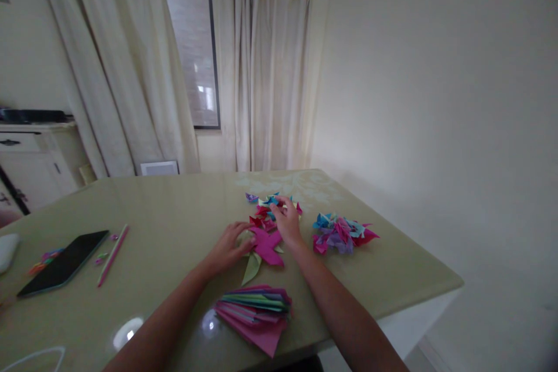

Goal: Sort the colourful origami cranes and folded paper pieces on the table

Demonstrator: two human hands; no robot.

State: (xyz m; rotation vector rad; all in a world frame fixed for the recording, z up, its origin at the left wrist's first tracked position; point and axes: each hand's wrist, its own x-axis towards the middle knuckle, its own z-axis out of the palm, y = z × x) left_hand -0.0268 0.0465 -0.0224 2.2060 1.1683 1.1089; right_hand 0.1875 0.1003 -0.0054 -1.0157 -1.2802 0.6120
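Head view: the magenta folded paper (265, 245) lies on the worktop (174, 209), just right of the left hand (229, 246), which is the nearer one, thumb and fingers apart at its edge. Its longest visible point runs toward the person and rightward. The right hand (288, 224) reaches beyond it to the small folded papers (263, 214); whether it pinches one, I cannot tell.
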